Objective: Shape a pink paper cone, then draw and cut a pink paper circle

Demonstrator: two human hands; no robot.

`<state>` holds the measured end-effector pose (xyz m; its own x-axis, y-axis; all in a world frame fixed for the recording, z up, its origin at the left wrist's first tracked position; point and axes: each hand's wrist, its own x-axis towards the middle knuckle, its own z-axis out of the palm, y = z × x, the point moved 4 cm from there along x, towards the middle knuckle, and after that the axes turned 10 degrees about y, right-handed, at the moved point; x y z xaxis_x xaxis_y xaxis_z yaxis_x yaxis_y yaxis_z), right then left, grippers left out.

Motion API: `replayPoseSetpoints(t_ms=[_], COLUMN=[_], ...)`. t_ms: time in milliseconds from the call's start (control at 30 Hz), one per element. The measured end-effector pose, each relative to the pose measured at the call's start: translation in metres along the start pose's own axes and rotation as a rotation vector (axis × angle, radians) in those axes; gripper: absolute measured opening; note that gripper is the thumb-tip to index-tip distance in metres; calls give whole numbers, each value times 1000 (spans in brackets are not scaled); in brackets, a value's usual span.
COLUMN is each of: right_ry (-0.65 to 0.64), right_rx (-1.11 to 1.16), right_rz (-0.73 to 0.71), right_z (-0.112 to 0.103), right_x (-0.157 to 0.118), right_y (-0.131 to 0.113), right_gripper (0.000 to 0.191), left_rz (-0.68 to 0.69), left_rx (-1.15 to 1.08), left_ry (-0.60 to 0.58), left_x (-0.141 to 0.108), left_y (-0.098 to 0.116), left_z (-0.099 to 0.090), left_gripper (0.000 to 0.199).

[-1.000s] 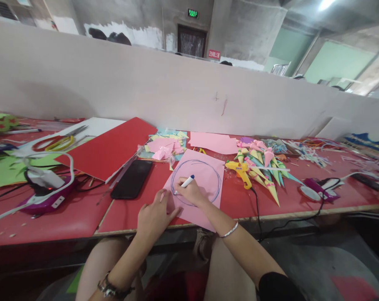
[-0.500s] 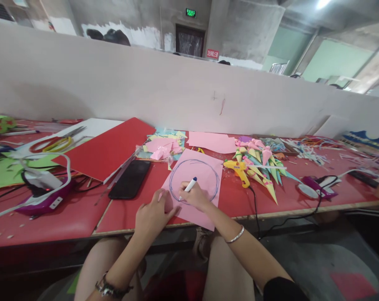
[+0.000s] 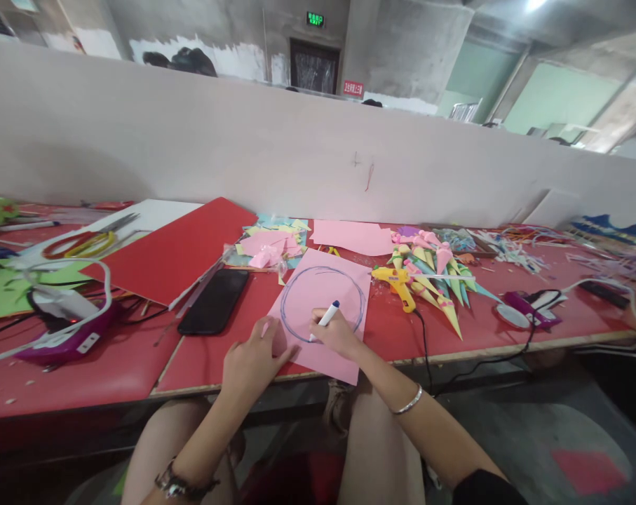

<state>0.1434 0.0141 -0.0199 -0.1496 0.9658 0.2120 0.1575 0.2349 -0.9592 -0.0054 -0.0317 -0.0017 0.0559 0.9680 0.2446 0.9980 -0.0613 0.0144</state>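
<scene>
A sheet of pink paper [image 3: 322,280] lies at the table's front edge, its near corner sticking out past it. A large circle in dark blue, traced over more than once, is drawn on the sheet. My right hand [image 3: 339,332] grips a white marker [image 3: 328,314] with a blue end, its tip down on the lower part of the circle. Flat on the lower left edge of the paper rests my left hand [image 3: 255,356], fingers spread. A black phone [image 3: 214,301] lies left of the sheet, and a yellow glue gun [image 3: 398,282] lies right of it.
Paper cones [image 3: 444,273] are heaped behind the glue gun. Red card [image 3: 175,252] and scissors [image 3: 86,243] lie at the left. Purple power strips [image 3: 68,344] with cables sit on both sides. A white partition [image 3: 275,154] closes off the table's back. Another person's arm shows at far right.
My right hand has moved the marker a little to the right along the bottom of the circle. My left hand stays on the paper. The whole view has shifted slightly.
</scene>
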Motion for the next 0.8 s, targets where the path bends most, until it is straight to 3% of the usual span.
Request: replayPoseSetpoints(t_ms=[800], right_ry=[119], right_rx=[-69], right_rz=[-5], right_z=[-42], right_x=[-13], right_y=[11], right_gripper=[22], left_rz=[-26], left_rx=[1], left_ry=[-44], left_x=[1], left_y=[2], left_z=[-3], left_gripper=[57])
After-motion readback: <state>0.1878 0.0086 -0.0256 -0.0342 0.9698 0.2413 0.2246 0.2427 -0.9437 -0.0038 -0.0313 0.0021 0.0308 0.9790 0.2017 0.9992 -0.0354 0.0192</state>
